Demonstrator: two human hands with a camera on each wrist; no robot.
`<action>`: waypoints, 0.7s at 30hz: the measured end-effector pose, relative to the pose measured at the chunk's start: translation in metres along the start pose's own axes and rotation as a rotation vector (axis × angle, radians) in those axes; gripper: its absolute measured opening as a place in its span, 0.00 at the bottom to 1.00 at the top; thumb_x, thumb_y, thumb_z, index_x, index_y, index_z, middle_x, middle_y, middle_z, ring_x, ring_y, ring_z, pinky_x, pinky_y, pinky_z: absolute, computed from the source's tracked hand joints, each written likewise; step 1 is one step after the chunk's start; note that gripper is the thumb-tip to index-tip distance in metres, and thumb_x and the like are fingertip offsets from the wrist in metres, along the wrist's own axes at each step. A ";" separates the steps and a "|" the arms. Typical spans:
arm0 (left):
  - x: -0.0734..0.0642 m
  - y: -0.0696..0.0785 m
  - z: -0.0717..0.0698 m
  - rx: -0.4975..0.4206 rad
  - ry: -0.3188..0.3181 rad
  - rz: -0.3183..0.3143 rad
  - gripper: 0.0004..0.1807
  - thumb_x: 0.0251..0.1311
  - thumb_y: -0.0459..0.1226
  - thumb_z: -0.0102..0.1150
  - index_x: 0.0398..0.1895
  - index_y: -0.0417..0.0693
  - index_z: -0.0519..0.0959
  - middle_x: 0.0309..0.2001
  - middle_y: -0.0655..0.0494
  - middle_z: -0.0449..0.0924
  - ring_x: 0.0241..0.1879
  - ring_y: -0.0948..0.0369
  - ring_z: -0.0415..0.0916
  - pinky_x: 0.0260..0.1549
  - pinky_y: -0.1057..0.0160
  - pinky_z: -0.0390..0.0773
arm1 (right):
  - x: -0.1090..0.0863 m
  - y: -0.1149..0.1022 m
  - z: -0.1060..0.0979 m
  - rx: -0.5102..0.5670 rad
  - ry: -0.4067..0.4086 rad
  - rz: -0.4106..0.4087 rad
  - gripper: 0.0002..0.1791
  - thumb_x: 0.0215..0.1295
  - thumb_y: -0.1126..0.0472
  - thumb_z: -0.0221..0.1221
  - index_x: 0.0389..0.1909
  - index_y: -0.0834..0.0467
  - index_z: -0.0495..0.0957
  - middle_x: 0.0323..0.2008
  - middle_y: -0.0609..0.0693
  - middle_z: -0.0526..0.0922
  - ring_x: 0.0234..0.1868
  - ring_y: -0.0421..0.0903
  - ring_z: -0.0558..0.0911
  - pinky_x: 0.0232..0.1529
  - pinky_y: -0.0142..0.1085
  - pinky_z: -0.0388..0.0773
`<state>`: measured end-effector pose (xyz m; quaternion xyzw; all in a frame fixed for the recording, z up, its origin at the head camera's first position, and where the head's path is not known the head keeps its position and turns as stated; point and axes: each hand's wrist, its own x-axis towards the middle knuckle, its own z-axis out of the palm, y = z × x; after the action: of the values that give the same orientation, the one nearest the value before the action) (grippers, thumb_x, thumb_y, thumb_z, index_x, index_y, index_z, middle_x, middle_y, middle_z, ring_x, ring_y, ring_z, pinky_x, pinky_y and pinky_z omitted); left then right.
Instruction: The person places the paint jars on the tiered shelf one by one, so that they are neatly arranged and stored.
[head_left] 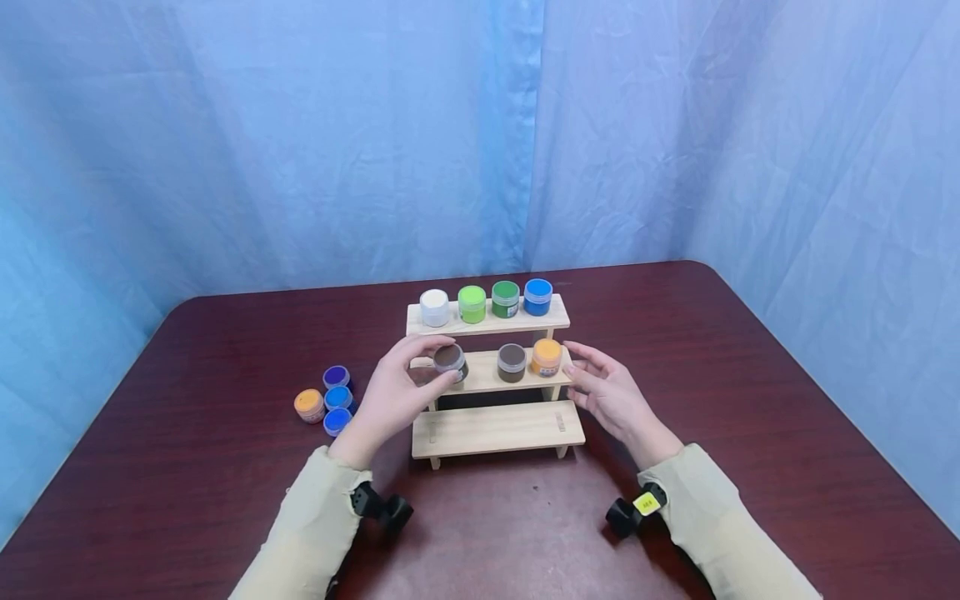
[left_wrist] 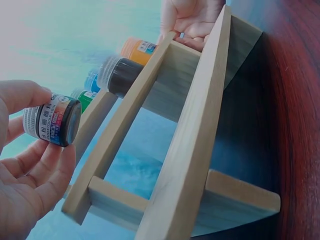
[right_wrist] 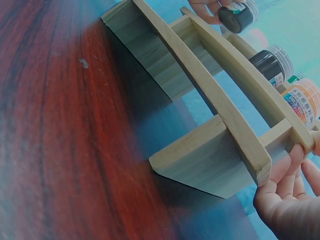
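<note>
My left hand [head_left: 401, 383] pinches a dark brown paint jar [left_wrist: 52, 119] between thumb and fingers, over the left end of a three-step wooden display rack [head_left: 495, 429]. In the left wrist view the jar is tilted, its printed label showing. At the right end of the middle step, my right hand [head_left: 607, 392] grips the board, thumb by the top edge and fingers beneath it. Beside that thumb stand an orange paint jar [head_left: 547, 358] and a second dark brown jar [head_left: 512, 363].
On the top step stand white [head_left: 434, 308], light green [head_left: 472, 305], dark green [head_left: 506, 300] and blue [head_left: 537, 297] jars. Left of the rack, an orange jar [head_left: 309, 406] and purple [head_left: 336, 378] and blue [head_left: 339, 399] jars cluster on the dark red table [head_left: 750, 417]. Blue curtains [head_left: 337, 142] surround the table.
</note>
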<state>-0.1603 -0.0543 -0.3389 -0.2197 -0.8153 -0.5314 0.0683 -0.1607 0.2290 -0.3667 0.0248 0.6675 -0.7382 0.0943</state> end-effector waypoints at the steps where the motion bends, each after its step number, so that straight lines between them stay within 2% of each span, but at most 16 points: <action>1: 0.001 0.000 0.001 0.000 -0.002 -0.004 0.21 0.53 0.33 0.64 0.52 0.46 0.76 0.47 0.49 0.74 0.48 0.56 0.75 0.45 0.59 0.82 | 0.000 0.000 0.000 0.003 -0.001 0.000 0.31 0.68 0.67 0.48 0.70 0.64 0.50 0.35 0.40 0.73 0.35 0.34 0.75 0.35 0.25 0.75; 7: 0.005 0.001 0.007 0.017 -0.014 -0.025 0.21 0.53 0.34 0.64 0.52 0.48 0.76 0.47 0.49 0.74 0.45 0.56 0.78 0.44 0.60 0.82 | 0.000 0.000 0.000 0.022 -0.004 0.002 0.31 0.68 0.67 0.47 0.70 0.64 0.50 0.34 0.40 0.73 0.33 0.33 0.75 0.34 0.24 0.75; 15: 0.011 0.000 0.016 0.020 -0.032 0.001 0.21 0.53 0.32 0.64 0.52 0.45 0.76 0.46 0.47 0.74 0.43 0.54 0.79 0.44 0.61 0.82 | 0.000 0.001 0.000 0.001 0.005 0.008 0.30 0.69 0.66 0.48 0.70 0.62 0.52 0.36 0.40 0.72 0.35 0.34 0.74 0.36 0.25 0.75; 21: 0.014 0.001 0.018 0.063 -0.038 0.011 0.20 0.53 0.33 0.64 0.52 0.44 0.76 0.46 0.48 0.75 0.43 0.56 0.78 0.45 0.60 0.81 | 0.000 0.002 0.000 -0.009 0.010 0.006 0.30 0.69 0.66 0.48 0.70 0.62 0.52 0.35 0.40 0.72 0.34 0.34 0.73 0.36 0.26 0.75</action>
<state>-0.1701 -0.0342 -0.3411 -0.2319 -0.8317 -0.5006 0.0627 -0.1605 0.2284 -0.3688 0.0302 0.6711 -0.7348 0.0933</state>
